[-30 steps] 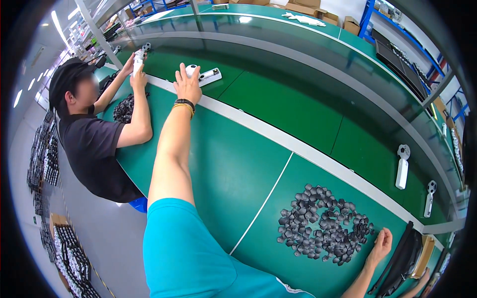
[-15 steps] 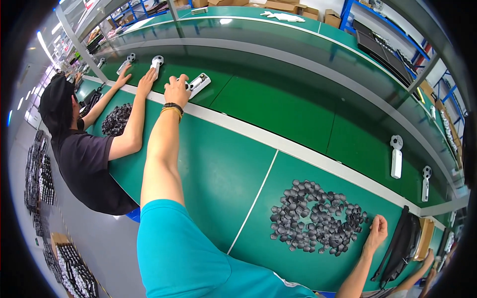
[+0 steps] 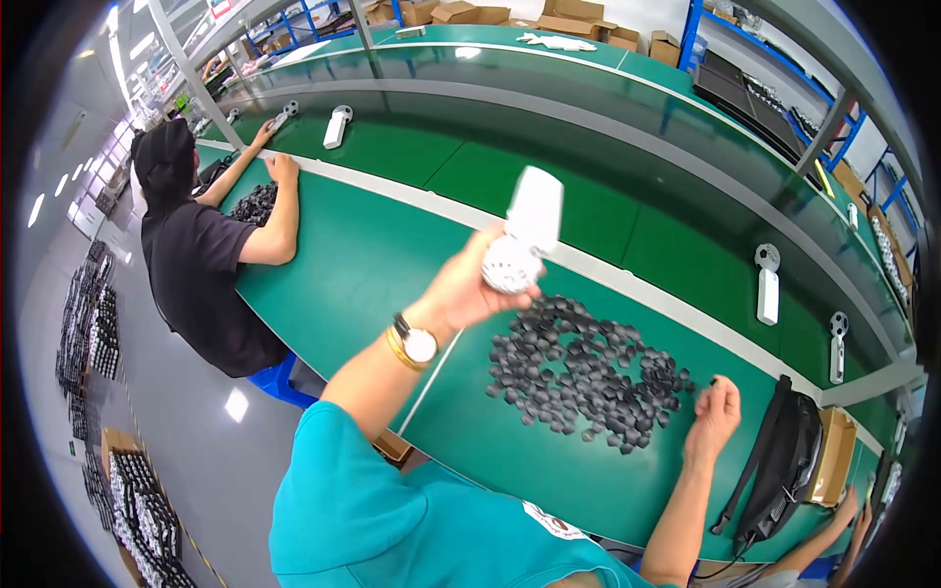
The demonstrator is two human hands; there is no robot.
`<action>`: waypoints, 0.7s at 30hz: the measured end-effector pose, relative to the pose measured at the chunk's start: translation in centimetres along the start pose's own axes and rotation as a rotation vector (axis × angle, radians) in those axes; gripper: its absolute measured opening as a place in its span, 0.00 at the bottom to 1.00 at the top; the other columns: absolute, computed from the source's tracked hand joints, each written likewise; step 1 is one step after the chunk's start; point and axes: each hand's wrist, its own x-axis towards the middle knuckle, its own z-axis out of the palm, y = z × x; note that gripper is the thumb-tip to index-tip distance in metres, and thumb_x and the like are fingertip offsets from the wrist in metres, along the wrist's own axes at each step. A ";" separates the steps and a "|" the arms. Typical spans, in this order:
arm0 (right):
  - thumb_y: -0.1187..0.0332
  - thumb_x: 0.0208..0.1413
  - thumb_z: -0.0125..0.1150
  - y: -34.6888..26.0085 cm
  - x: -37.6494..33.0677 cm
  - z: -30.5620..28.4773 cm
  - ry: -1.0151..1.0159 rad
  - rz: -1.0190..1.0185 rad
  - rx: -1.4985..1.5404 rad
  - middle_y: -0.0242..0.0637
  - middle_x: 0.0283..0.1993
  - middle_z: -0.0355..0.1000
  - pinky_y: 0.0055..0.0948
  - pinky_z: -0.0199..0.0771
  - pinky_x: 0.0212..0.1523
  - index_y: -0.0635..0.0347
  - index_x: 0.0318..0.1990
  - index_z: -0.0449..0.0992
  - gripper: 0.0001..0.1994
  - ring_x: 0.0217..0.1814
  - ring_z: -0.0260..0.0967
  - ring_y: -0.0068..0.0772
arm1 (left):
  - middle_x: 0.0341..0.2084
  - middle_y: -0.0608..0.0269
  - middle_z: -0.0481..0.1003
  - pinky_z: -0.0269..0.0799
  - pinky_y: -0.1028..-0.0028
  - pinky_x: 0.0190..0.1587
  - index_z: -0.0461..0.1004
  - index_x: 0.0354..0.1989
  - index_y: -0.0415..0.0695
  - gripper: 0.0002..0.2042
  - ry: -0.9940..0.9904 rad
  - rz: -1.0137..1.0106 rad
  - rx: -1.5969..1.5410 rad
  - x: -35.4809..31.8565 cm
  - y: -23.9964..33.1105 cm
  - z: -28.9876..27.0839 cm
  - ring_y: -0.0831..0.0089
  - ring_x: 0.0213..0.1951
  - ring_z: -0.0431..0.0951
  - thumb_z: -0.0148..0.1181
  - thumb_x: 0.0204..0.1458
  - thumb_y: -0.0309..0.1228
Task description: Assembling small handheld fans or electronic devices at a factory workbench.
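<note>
My left hand (image 3: 465,286) is closed around the round, perforated head of a white device (image 3: 536,211), raised above the table's far edge. Its flat white body points up and away from me; motion blurs it slightly. Lower right of it, many black pentagon-shaped pieces (image 3: 588,377) lie loosely spread on the green table (image 3: 382,279). Beside the right end of that spread, my right hand (image 3: 717,419) is pinched, with a small dark piece (image 3: 714,381) showing at its fingertips, seemingly one of the black pentagon pieces.
Beyond the pale rail, the green conveyor (image 3: 578,220) carries white devices (image 3: 767,284) with ball-patterned round heads. A black bag (image 3: 784,461) and a cardboard box (image 3: 833,456) stand at the right. A co-worker in dark clothes (image 3: 201,255) sits at the left, reaching toward a device.
My left hand has drawn back from the conveyor at the left, bringing the white device rightward and nearer. My right hand stays beside the black pieces. The co-worker's arms have shifted.
</note>
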 end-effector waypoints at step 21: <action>0.64 0.56 0.61 -8.6 -3.7 6.5 -0.672 0.069 0.238 0.33 0.35 0.72 0.23 0.66 0.39 0.63 0.35 0.72 0.10 0.36 0.66 0.21 | 0.42 0.57 0.74 0.78 0.69 0.36 0.61 0.53 0.44 0.19 -0.115 -0.157 0.043 -7.8 -17.2 12.0 0.69 0.38 0.78 0.39 0.63 0.45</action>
